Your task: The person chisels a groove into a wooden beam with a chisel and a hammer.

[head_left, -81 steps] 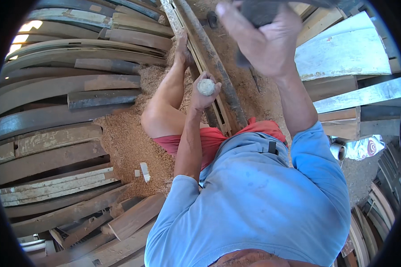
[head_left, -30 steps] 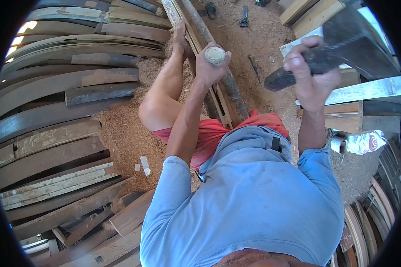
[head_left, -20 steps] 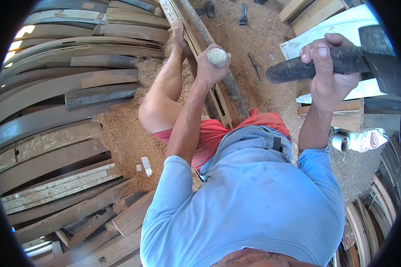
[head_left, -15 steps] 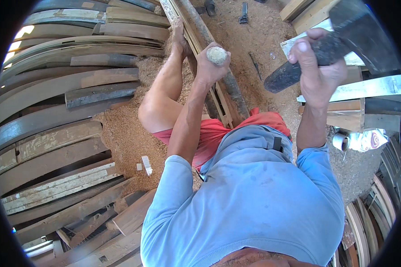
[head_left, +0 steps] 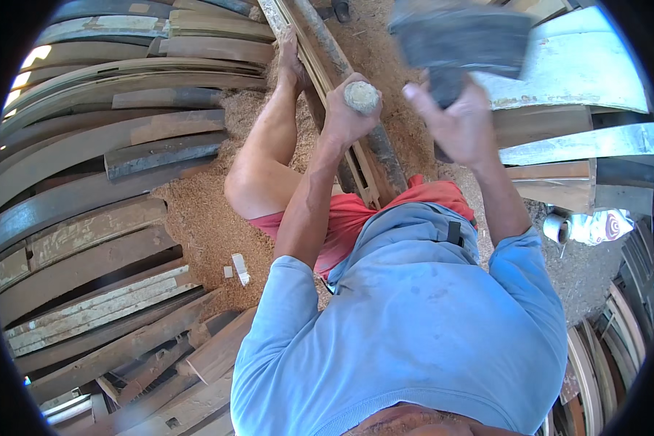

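Observation:
My left hand is wrapped round the upright handle of a chisel, whose pale, frayed round end faces up. Its blade is hidden below my fist. Under it runs a long, narrow wooden piece with slots cut along it, slanting from between my legs to the far left. In my right hand, raised to the right of the chisel, is a dark mallet. The mallet's broad, blocky head is smeared by motion and stands apart from the chisel. My bare left foot rests against the far part of the wooden piece.
Stacked boards line the left side. More planks and a large whitish panel lie at the right. Wood shavings cover the floor. A roll of tape sits beside a white printed bag.
The mallet has swung from the far right leftward toward the chisel, its head now up and left. My left hand and the chisel have shifted very slightly right and down.

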### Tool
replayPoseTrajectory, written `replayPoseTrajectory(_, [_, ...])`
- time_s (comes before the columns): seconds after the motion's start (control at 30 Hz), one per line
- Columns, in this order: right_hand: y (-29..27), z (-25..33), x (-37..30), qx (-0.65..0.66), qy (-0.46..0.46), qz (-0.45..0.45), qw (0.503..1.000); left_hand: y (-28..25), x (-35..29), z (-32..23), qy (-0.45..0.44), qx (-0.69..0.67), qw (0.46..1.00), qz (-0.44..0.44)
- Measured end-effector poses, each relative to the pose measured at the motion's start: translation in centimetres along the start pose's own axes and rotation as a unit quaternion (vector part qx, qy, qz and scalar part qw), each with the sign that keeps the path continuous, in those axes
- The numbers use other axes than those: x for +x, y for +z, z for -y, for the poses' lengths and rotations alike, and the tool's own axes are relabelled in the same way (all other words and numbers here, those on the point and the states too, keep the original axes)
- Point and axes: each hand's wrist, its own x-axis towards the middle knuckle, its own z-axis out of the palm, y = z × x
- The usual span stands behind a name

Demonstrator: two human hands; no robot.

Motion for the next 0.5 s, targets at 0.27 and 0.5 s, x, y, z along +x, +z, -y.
replayPoseTrajectory(0.27, [-1.2, 0.4, 0.6, 0.029, -0.031, 0.034, 0.999, -0.8, -1.5, 0.6, 0.000, -0.034, 0.999, -0.016])
replayPoseTrajectory(0.5, [0.9, 2.6, 2.8, 0.065, -0.100, -0.030, 0.992, -1.8, -2.1, 0.3, 0.086, 0.011, 0.996, -0.034])
